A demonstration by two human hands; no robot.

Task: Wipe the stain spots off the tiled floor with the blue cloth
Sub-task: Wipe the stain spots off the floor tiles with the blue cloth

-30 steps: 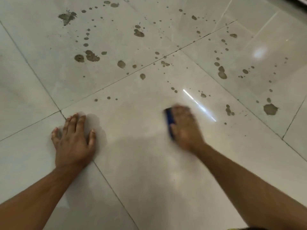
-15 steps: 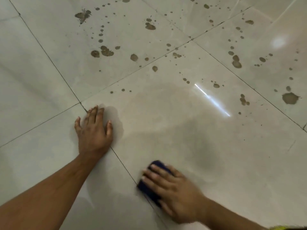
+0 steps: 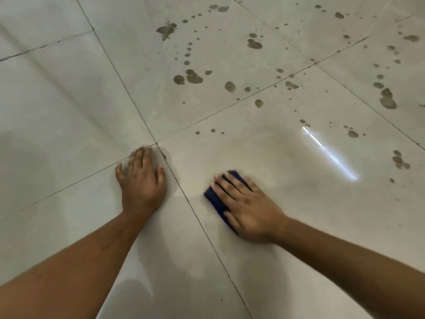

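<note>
Two bare forearms are reaching up from the bottom corners of the frame, both palms lying down on the tiled floor [image 3: 69, 125]. The left hand [image 3: 142, 180] is resting flat just left of centre, fingers straight and spread, its grip open and holding nothing, with the fingertips lying at the crossing of the grout lines [image 3: 156, 143]. Just right of centre the right hand [image 3: 247, 207] is pressing the blue cloth [image 3: 215, 200] onto the tile with straight fingers laid over it, an open grip rather than a clutch; the folded cloth is showing along the hand's left edge and beyond the fingertips. The tile around the cloth is looking smeared and dull. Further right a bright streak of light [image 3: 328, 153] is glinting on the glaze. Beyond both hands, brown stain spots [image 3: 194, 77] are dotting the upper middle and upper right of the frame, from small flecks to larger blotches, well apart from the cloth.
</note>
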